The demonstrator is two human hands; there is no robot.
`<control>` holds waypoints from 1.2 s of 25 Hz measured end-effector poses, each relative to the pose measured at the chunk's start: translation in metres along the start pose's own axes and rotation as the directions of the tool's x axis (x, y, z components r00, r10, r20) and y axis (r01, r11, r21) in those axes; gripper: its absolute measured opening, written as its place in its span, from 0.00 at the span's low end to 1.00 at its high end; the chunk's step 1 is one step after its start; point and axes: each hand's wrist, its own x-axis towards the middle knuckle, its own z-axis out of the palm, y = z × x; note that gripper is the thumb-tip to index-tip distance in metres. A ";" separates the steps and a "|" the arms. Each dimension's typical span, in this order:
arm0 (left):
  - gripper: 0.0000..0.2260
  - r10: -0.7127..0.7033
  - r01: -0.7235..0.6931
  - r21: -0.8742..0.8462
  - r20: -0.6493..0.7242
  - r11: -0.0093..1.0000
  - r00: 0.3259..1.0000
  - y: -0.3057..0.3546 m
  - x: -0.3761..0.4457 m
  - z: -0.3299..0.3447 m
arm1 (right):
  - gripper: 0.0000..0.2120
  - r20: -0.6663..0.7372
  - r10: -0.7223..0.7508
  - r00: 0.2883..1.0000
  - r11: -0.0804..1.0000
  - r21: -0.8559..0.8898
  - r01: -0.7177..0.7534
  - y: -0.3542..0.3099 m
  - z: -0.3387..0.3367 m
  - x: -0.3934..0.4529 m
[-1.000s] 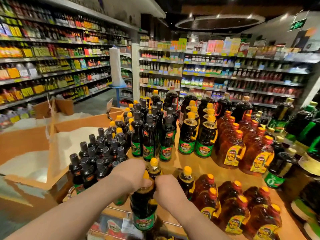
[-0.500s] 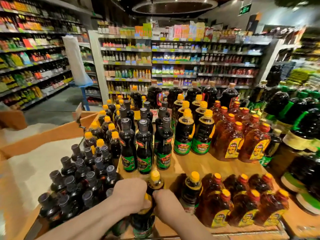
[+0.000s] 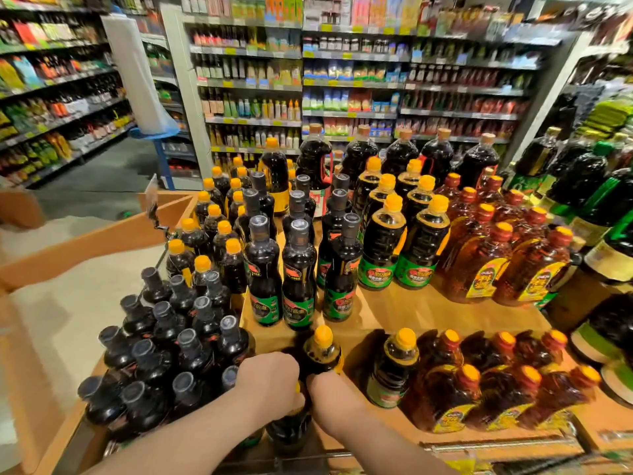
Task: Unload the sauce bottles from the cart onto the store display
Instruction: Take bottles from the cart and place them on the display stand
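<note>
My left hand (image 3: pixel 269 382) grips the top of a dark sauce bottle (image 3: pixel 289 428) whose body shows below it, at the near edge of the wooden display (image 3: pixel 411 313). Close beside it, my right hand (image 3: pixel 330 394) curls round the lower part of a second dark sauce bottle with a yellow cap (image 3: pixel 322 349). This second one stands upright on the display's lower tier. How the fingers lie is hidden from this side. A metal cart rail (image 3: pixel 486 446) runs along the bottom edge.
Black-capped dark bottles (image 3: pixel 164 354) crowd the left of my hands, and amber bottles with orange caps (image 3: pixel 479 389) fill the right. Taller dark bottles (image 3: pixel 298 269) stand on the upper tier. A wooden bin of white grain (image 3: pixel 68 303) lies left. Store shelves (image 3: pixel 342 84) stand behind.
Both hands with their bottles have moved forward and down to the display's near edge. The view has come closer to the display and turned a little right.
</note>
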 end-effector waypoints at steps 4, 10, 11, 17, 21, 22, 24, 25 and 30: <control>0.14 0.002 -0.002 -0.011 0.030 1.000 1.000 -0.012 0.003 0.001 | 0.11 -0.015 -0.006 1.000 0.999 -0.046 0.005 -0.007 0.003 0.004; 0.16 0.030 -0.026 -0.053 0.084 0.998 0.996 -0.013 0.003 -0.007 | 0.08 0.043 0.025 0.999 0.997 -0.069 -0.022 -0.013 -0.002 0.008; 0.16 0.035 -0.030 -0.058 0.090 0.998 0.995 -0.013 0.003 -0.008 | 0.08 0.032 0.045 0.998 0.998 -0.051 -0.043 -0.013 -0.002 0.008; 0.16 0.114 -0.118 0.084 0.057 0.989 0.992 -0.011 0.004 -0.011 | 0.08 -0.028 0.108 0.994 0.992 -0.058 -0.109 -0.022 -0.005 -0.008; 0.19 0.190 -0.168 0.186 -0.107 0.968 0.976 0.006 -0.005 -0.031 | 0.07 -0.210 0.219 0.953 0.976 0.071 -0.208 -0.010 -0.024 -0.040; 0.19 0.229 -0.201 0.182 -0.149 0.963 0.962 0.016 -0.009 -0.037 | 0.07 -0.258 0.245 0.935 0.969 0.097 -0.227 -0.004 -0.029 -0.052; 0.17 0.312 -0.286 0.155 -0.183 0.946 0.932 0.036 -0.016 -0.046 | 0.06 -0.346 0.296 0.890 0.955 0.131 -0.267 0.007 -0.042 -0.079; 0.15 0.360 -0.335 0.154 -0.185 0.929 0.914 0.049 -0.021 -0.050 | 0.06 -0.387 0.325 0.863 0.946 0.143 -0.292 0.013 -0.046 -0.098; 0.10 0.631 -0.589 0.238 -0.181 0.773 0.755 0.133 -0.063 -0.044 | 0.08 -0.486 0.533 0.692 0.839 0.199 -0.506 0.038 -0.045 -0.213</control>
